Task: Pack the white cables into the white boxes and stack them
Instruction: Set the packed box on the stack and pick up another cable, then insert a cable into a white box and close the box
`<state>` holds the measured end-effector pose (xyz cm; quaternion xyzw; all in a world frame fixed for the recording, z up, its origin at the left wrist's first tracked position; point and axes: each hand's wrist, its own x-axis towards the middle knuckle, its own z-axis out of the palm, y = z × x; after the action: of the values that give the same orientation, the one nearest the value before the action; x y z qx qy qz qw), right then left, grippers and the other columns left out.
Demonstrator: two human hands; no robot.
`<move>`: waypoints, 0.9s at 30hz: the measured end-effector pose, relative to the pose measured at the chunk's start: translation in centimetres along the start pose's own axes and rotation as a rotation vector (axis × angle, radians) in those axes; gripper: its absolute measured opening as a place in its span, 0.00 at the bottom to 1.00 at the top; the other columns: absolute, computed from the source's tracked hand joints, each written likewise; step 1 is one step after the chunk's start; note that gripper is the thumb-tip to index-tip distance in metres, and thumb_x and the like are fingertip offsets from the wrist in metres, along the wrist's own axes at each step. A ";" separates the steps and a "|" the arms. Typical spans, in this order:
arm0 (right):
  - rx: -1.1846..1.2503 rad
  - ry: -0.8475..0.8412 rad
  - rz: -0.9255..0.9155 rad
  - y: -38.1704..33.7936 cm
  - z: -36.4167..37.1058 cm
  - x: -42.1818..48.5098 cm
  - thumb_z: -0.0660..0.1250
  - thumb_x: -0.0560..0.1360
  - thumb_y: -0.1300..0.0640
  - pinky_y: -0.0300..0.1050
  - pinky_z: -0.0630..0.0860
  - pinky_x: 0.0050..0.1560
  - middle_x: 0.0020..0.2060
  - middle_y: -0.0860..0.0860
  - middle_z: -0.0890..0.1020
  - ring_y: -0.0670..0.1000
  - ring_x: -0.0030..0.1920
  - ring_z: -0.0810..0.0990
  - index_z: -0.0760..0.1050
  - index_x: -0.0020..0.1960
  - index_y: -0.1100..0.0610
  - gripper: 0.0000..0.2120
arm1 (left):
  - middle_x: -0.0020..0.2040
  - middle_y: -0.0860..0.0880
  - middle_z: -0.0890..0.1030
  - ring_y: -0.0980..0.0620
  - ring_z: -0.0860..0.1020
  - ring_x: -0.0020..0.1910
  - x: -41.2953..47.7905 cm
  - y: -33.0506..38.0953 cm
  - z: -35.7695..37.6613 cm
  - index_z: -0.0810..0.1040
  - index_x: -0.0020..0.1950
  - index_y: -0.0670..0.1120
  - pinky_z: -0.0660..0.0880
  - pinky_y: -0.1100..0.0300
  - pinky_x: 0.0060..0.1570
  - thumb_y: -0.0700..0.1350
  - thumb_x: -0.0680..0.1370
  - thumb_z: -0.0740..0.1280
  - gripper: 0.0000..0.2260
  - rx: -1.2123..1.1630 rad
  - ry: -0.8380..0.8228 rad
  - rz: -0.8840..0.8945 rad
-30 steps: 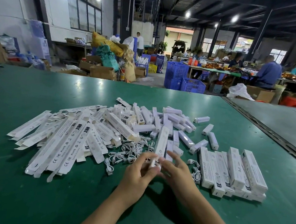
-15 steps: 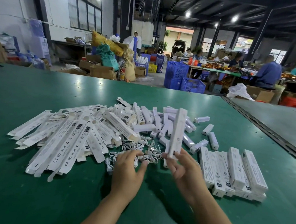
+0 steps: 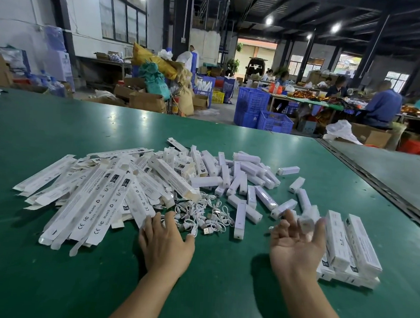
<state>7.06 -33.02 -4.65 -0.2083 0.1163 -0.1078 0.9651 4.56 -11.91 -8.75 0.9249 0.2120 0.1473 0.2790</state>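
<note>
Boxes (image 3: 358, 246) stacked lengthwise away; left hand (image 3: 165, 245) flat on cables (image 3: 206, 214), right hand (image 3: 297, 247) splayed

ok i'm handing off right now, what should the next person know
Left hand: open, palm down, fingertips at the tangle of loose white cables.
Right hand: palm up, blurred white box at its fingers, grip unclear.
Done: closed long white cardboard boxes stacked at right.
To do: flat unfolded white cartons at left, many cables unpacked.
</note>
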 end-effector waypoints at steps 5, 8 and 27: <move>-0.048 0.007 -0.057 0.2 0.2 -0.5 0.71 0.72 0.42 0.39 0.72 0.41 0.53 0.54 0.83 0.48 0.39 0.80 0.66 0.69 0.49 0.29 | 0.79 0.45 0.59 0.44 0.51 0.79 -0.1 0.0 0.0 0.61 0.75 0.51 0.49 0.46 0.77 0.56 0.78 0.65 0.28 0.005 0.010 -0.003; -0.076 0.003 -0.034 0.7 0.0 -0.7 0.68 0.74 0.42 0.40 0.72 0.38 0.53 0.56 0.83 0.49 0.34 0.79 0.66 0.66 0.49 0.25 | 0.72 0.46 0.69 0.44 0.60 0.75 0.4 -0.4 -0.7 0.72 0.68 0.51 0.56 0.46 0.75 0.53 0.77 0.68 0.21 -0.013 0.111 0.040; -0.285 -0.097 0.107 1.7 -0.1 -1.1 0.67 0.71 0.48 0.41 0.68 0.36 0.38 0.53 0.81 0.48 0.31 0.73 0.76 0.58 0.55 0.18 | 0.74 0.43 0.68 0.40 0.66 0.71 2.3 -3.1 -3.1 0.79 0.64 0.45 0.57 0.44 0.70 0.52 0.76 0.70 0.19 0.088 0.256 -0.189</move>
<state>6.25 -31.23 -5.29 -0.3415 0.0946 -0.0284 0.9347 4.35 -7.09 -7.69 0.8859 0.3380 0.2279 0.2215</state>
